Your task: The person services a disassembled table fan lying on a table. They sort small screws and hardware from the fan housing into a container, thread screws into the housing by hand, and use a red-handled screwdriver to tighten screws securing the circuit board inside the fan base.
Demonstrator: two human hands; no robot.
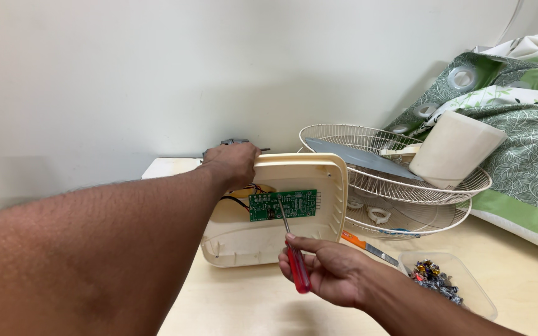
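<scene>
A cream plastic housing (238, 239) stands tilted on the wooden table, its open inside facing me. A green circuit board (283, 205) with wires sits inside it. My left hand (233, 163) grips the housing's top left edge. My right hand (330, 269) holds a red-handled screwdriver (297, 269), whose metal tip touches the circuit board.
Two white wire fan guards (406, 186) lie stacked to the right with a grey blade and a cream motor cover (453, 149) in them. A clear plastic tray (462, 274) holds small parts. An orange-handled cutter (359, 242) lies nearby. Green leaf-patterned cloth (524, 149) is piled at right.
</scene>
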